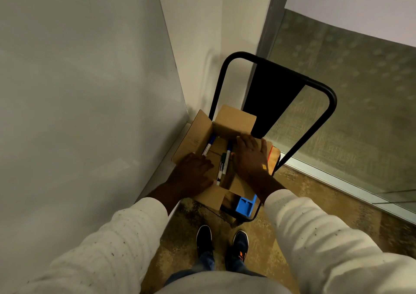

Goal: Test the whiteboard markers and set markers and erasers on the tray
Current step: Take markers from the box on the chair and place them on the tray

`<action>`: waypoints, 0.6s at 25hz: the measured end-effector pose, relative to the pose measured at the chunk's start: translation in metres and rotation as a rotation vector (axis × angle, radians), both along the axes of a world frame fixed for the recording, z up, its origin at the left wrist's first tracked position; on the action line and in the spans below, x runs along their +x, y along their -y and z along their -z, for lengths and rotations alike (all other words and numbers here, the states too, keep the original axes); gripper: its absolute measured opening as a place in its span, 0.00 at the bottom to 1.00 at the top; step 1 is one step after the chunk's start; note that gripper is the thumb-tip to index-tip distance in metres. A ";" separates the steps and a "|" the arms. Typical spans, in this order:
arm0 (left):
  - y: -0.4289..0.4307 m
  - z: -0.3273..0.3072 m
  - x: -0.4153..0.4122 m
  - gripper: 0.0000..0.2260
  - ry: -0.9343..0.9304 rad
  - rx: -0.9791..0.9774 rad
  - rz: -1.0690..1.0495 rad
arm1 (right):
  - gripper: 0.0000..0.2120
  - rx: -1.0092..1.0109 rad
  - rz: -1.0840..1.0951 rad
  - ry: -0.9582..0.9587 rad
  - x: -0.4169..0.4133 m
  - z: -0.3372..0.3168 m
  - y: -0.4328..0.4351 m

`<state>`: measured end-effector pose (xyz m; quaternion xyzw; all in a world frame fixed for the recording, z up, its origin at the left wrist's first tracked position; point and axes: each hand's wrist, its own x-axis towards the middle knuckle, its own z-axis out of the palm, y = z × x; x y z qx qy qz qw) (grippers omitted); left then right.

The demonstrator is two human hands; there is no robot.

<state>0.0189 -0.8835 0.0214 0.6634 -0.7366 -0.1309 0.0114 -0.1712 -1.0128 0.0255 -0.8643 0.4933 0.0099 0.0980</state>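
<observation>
Markers (222,167) lie loose inside an open cardboard box (234,122), approx. 4 visible: one blue-capped near the box's left wall (208,146), two more w/ a green-capped one bunched at centre. Box sits on a chair seat (275,158), black tube frame (270,64) rising behind it, in a corner btwn a whiteboard (90,79) at left and a frosted glass panel (349,91) at right. Left hand (193,169) flat, fingers spread, palm down on the left flap; nothing gripped. Right hand (249,156) also open and flat, pressing the right flap outward, fingertips reaching the far wall of the box. Blue plastic item (244,206) pokes out under the box's near edge; can't tell what it is. Cream sleeves (315,233) both arms. Dark shoes (221,240) on speckled floor below.
</observation>
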 end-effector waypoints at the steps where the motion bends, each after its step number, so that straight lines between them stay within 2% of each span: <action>1: 0.002 -0.001 0.000 0.27 0.035 -0.025 -0.011 | 0.27 0.004 -0.014 0.020 0.003 -0.001 -0.005; 4: 0.008 -0.004 0.001 0.30 0.134 -0.099 -0.065 | 0.26 0.059 -0.053 0.052 0.012 0.002 -0.014; 9: 0.011 -0.002 0.007 0.34 0.083 -0.047 -0.229 | 0.26 0.235 -0.033 0.090 0.037 0.010 -0.021; 15: 0.007 0.012 0.009 0.37 0.025 0.012 -0.271 | 0.20 0.419 0.018 -0.086 0.064 0.013 -0.009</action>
